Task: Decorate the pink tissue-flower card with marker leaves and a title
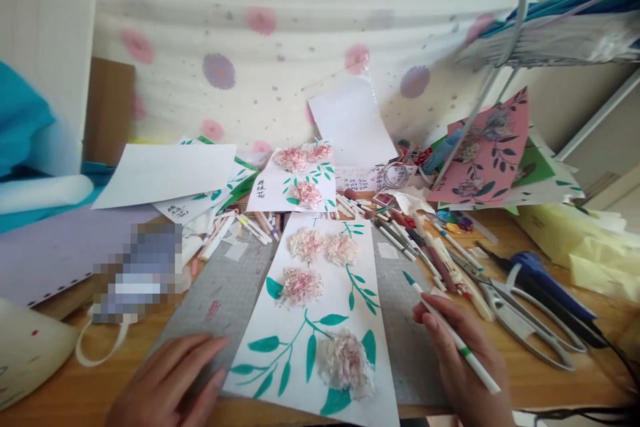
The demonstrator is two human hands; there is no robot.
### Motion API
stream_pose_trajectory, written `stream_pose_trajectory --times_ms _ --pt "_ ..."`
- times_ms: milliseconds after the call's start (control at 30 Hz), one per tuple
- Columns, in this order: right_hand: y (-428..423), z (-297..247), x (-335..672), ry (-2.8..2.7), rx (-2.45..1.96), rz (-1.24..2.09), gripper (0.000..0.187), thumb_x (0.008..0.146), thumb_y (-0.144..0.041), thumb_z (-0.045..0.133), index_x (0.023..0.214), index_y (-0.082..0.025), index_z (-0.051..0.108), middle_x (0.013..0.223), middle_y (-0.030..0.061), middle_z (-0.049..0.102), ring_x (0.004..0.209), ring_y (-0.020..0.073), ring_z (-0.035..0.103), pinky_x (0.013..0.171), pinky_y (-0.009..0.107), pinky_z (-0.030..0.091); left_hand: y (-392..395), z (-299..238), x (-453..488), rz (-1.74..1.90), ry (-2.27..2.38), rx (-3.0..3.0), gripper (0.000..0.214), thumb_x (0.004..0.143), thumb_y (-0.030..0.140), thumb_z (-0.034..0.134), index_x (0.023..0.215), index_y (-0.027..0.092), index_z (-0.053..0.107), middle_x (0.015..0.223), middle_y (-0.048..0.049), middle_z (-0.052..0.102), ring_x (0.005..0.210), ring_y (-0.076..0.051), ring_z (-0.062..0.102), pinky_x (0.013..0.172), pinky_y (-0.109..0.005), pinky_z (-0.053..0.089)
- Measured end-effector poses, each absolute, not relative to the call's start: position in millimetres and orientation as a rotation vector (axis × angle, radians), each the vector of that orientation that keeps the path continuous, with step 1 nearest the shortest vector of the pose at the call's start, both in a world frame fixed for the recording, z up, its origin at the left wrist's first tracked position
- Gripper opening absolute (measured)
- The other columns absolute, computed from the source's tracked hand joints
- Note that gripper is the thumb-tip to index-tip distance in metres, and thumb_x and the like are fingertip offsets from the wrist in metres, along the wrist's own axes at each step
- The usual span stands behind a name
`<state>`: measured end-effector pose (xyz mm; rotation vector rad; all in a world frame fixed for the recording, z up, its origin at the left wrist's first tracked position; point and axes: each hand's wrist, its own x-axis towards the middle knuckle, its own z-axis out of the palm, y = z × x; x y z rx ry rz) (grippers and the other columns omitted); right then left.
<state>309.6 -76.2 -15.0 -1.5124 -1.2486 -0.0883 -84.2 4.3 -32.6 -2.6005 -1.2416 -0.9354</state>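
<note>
A long white sheet (320, 320) lies on a grey cutting mat (227, 293), painted with green stems and leaves and carrying several pale pink paper flowers (300, 285). My left hand (170, 380) lies flat on the mat at the sheet's lower left edge, fingers spread, holding nothing. My right hand (463, 353) is to the right of the sheet, fingers closed round a white marker with a green tip (453, 333) that points up and left toward the sheet.
A second flower sheet (295, 183), loose markers (255, 223) and blank papers (167, 173) crowd the back of the wooden table. Scissors (520, 313) and a blue-handled tool (545, 280) lie at right. A pink flower card (493, 147) leans at the back right.
</note>
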Motion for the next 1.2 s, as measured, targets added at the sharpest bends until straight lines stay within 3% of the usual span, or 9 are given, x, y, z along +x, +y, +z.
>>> stream_pose_trajectory --times_ms 167,267,367,600,700,867,1067,1200 --pt "-67.0 -21.2 306.1 -1.465 -1.484 -0.019 0.019 0.095 -0.031 0.058 0.111 -0.026 0.065 0.090 0.0018 0.078 0.078 0.0172 0.076 0.068 0.021 0.062 22.5 -20.6 -72.0 -0.762 -1.388 -2.664 0.031 0.088 0.048 0.057 0.115 0.035 0.066 0.112 0.0015 0.072 0.103 -0.025 0.068 0.087 -0.033 0.055" --pt "-61.9 -17.6 303.5 -1.630 -1.451 0.032 0.018 0.098 -0.026 0.052 0.111 -0.026 0.064 0.097 0.0041 0.077 0.088 0.0184 0.076 0.072 0.023 0.062 34.3 -6.2 -54.4 -0.667 -1.747 -2.715 0.038 0.084 0.047 0.053 0.115 0.031 0.068 0.114 -0.0026 0.072 0.108 -0.029 0.066 0.092 -0.040 0.053" --pt "-60.0 -12.3 300.7 -1.759 -1.445 0.035 0.019 0.097 -0.022 0.048 0.108 -0.023 0.064 0.094 0.0056 0.075 0.082 0.0192 0.076 0.068 0.026 0.062 43.5 9.1 -33.8 -0.608 -2.088 -2.747 0.047 0.078 0.045 0.054 0.118 0.026 0.068 0.121 -0.0072 0.068 0.111 -0.032 0.062 0.098 -0.045 0.047" --pt "-62.1 -12.6 295.4 -1.883 -1.450 0.033 0.025 0.095 -0.017 0.044 0.111 -0.021 0.063 0.097 0.0093 0.074 0.081 0.0214 0.075 0.067 0.030 0.062 52.7 13.1 -5.4 -0.824 -2.361 -2.710 0.046 0.070 0.037 0.057 0.113 0.024 0.067 0.100 -0.0058 0.070 0.086 -0.026 0.065 0.077 -0.036 0.049" --pt "-63.4 -11.5 294.4 -1.868 -1.442 0.062 0.024 0.095 -0.016 0.044 0.110 -0.020 0.063 0.096 0.0091 0.073 0.079 0.0214 0.074 0.066 0.031 0.061 54.2 13.0 -1.8 -1.049 -2.481 -2.708 0.048 0.068 0.041 0.058 0.111 0.020 0.064 0.090 -0.0052 0.066 0.084 -0.025 0.064 0.074 -0.034 0.050" --pt "-68.2 -5.7 294.4 -1.865 -1.401 0.164 0.022 0.095 -0.015 0.045 0.109 -0.020 0.063 0.092 0.0080 0.071 0.077 0.0204 0.071 0.065 0.029 0.058 51.3 25.6 -1.1 -1.340 -2.719 -2.725 0.063 0.066 0.048 0.065 0.120 0.015 0.056 0.091 -0.0054 0.063 0.081 -0.025 0.065 0.067 -0.032 0.052" --pt "-73.5 -2.3 295.9 -1.882 -1.344 0.255 0.021 0.097 -0.016 0.044 0.108 -0.019 0.062 0.090 0.0079 0.070 0.077 0.0201 0.071 0.068 0.030 0.057 53.8 32.0 -8.3 -1.297 -2.852 -2.926 0.046 0.062 0.047 0.076 0.092 0.014 0.064 0.085 -0.0082 0.071 0.080 -0.028 0.069 0.071 -0.035 0.053" --pt "-73.1 -2.7 297.8 -1.858 -1.303 0.246 0.020 0.098 -0.017 0.043 0.105 -0.021 0.062 0.089 0.0060 0.071 0.077 0.0187 0.071 0.068 0.028 0.056 62.8 42.5 -10.2 -1.252 -2.756 -2.990 0.043 0.061 0.045 0.078 0.088 0.015 0.064 0.081 -0.0047 0.072 0.076 -0.024 0.068 0.067 -0.031 0.051"
